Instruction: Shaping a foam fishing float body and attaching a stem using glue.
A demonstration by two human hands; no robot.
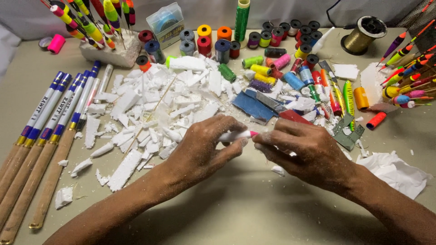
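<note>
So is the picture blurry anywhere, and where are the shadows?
In the head view, the middle is sharp: the left hand and right hand pinch a white float with a pink tip. Soft shadows fall on the table below the arms. The edges bend a little, like the rods. No strong glare.

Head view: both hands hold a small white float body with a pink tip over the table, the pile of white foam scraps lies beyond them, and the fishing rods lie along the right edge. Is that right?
Not quite. The head view shows the fishing rods along the left edge, not the right. The rest stands: the left hand and right hand hold the white float body with its pink tip, and the foam scraps lie beyond.
</note>
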